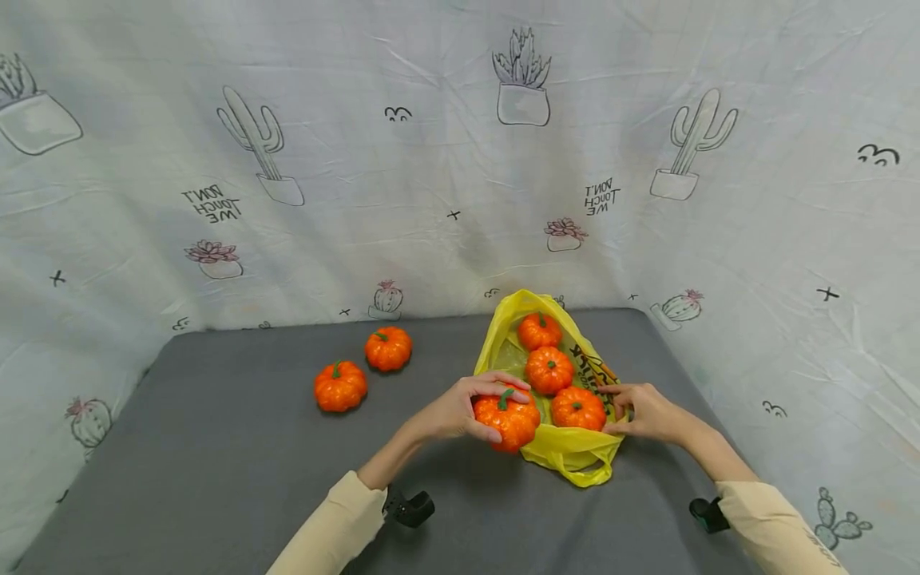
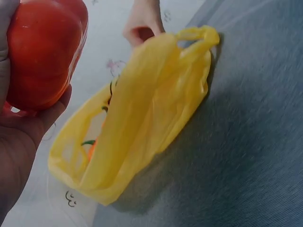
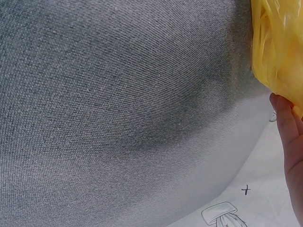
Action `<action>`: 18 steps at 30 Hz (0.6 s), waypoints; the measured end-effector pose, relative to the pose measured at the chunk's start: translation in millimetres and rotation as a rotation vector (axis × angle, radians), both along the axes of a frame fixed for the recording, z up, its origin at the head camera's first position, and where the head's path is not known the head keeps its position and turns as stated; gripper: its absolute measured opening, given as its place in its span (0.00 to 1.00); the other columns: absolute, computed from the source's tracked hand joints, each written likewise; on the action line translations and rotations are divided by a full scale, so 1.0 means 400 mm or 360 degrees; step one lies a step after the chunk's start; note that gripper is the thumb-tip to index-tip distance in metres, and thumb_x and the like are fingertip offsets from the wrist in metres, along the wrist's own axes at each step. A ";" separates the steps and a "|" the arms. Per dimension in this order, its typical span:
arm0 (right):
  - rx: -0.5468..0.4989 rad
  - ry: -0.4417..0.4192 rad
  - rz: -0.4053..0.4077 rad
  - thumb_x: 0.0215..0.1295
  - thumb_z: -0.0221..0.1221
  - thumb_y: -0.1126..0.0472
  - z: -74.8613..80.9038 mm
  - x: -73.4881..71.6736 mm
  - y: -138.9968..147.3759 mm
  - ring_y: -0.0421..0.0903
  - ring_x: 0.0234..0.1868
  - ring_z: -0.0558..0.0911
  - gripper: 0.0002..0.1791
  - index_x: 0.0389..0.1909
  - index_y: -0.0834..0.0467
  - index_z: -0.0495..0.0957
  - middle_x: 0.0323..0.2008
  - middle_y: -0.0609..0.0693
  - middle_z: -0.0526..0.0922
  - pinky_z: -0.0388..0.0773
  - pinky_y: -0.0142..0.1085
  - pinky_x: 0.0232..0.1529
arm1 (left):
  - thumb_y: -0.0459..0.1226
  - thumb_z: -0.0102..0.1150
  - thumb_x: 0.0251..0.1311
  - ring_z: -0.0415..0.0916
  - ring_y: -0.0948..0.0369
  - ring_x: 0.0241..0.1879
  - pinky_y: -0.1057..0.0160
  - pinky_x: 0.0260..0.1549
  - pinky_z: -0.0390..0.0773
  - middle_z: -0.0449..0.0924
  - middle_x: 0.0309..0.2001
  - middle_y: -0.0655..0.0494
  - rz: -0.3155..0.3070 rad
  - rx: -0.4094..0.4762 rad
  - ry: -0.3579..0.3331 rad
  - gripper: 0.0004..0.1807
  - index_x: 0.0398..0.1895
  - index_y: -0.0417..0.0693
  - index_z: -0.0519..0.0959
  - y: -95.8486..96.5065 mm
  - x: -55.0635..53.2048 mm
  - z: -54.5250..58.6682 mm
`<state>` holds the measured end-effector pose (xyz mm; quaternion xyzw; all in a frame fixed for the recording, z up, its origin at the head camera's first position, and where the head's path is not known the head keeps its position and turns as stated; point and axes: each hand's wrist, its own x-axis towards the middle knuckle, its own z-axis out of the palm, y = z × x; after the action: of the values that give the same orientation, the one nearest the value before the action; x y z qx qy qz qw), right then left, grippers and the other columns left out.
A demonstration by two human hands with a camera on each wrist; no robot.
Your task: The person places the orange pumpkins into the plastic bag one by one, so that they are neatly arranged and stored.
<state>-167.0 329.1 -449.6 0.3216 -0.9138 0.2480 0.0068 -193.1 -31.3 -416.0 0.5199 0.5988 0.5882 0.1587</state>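
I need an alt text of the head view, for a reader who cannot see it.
A left hand holds an orange pumpkin near an open yellow bag with three pumpkins inside, while the right hand holds the bag's edge. Two more pumpkins sit on the grey table, farther left.

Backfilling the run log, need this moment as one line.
left hand: holds pumpkin | right hand: grips yellow bag | inside bag: three pumpkins | on grey table: two pumpkins
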 end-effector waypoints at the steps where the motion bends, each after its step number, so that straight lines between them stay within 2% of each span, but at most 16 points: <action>1: 0.0000 -0.0007 -0.0007 0.52 0.72 0.57 -0.001 0.000 0.000 0.24 0.15 0.44 0.21 0.14 0.50 0.67 0.49 0.70 0.79 0.53 0.23 0.12 | 0.51 0.68 0.54 0.66 0.59 0.60 0.58 0.52 0.76 0.69 0.59 0.37 0.0000 -0.0020 0.0006 0.35 0.54 0.29 0.75 0.002 -0.005 0.006; 3: 0.0003 -0.0016 -0.0014 0.52 0.72 0.58 -0.001 0.000 0.000 0.24 0.14 0.44 0.21 0.14 0.50 0.67 0.49 0.70 0.79 0.54 0.23 0.13 | 0.48 0.68 0.55 0.67 0.59 0.59 0.58 0.53 0.75 0.70 0.59 0.38 0.0000 -0.0050 0.0022 0.33 0.54 0.30 0.76 0.008 -0.016 0.017; 6: 0.0009 -0.0034 -0.0031 0.51 0.72 0.58 -0.002 0.001 0.002 0.26 0.14 0.45 0.21 0.14 0.50 0.67 0.49 0.70 0.79 0.54 0.23 0.13 | 0.36 0.69 0.55 0.66 0.59 0.60 0.59 0.54 0.74 0.69 0.60 0.41 0.0040 -0.0110 0.0004 0.26 0.55 0.32 0.76 0.028 -0.049 -0.002; 10: 0.0016 -0.0064 -0.0043 0.51 0.72 0.57 -0.001 0.002 0.006 0.27 0.13 0.46 0.20 0.14 0.50 0.68 0.50 0.69 0.79 0.54 0.24 0.13 | 0.25 0.68 0.51 0.64 0.60 0.62 0.61 0.56 0.72 0.70 0.61 0.47 0.0136 -0.0140 -0.0047 0.26 0.56 0.34 0.77 0.060 -0.093 -0.029; 15: 0.0039 -0.0106 -0.0068 0.53 0.71 0.55 -0.003 0.002 0.007 0.27 0.12 0.46 0.20 0.14 0.50 0.68 0.52 0.68 0.78 0.55 0.25 0.13 | 0.26 0.68 0.52 0.62 0.59 0.64 0.59 0.57 0.71 0.71 0.62 0.48 0.0217 -0.0077 -0.0024 0.25 0.55 0.36 0.77 0.088 -0.128 -0.034; 18: 0.0055 -0.0119 -0.0080 0.53 0.71 0.54 -0.005 -0.002 0.004 0.27 0.12 0.45 0.20 0.14 0.50 0.68 0.53 0.67 0.78 0.55 0.25 0.13 | 0.35 0.70 0.54 0.61 0.60 0.64 0.59 0.57 0.71 0.71 0.62 0.49 0.0253 -0.0041 -0.0024 0.25 0.56 0.38 0.77 0.094 -0.147 -0.040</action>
<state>-167.9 330.7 -451.8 0.2890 -0.9253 0.2439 -0.0265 -252.0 6.4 -432.1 0.4642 0.6444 0.5951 0.1227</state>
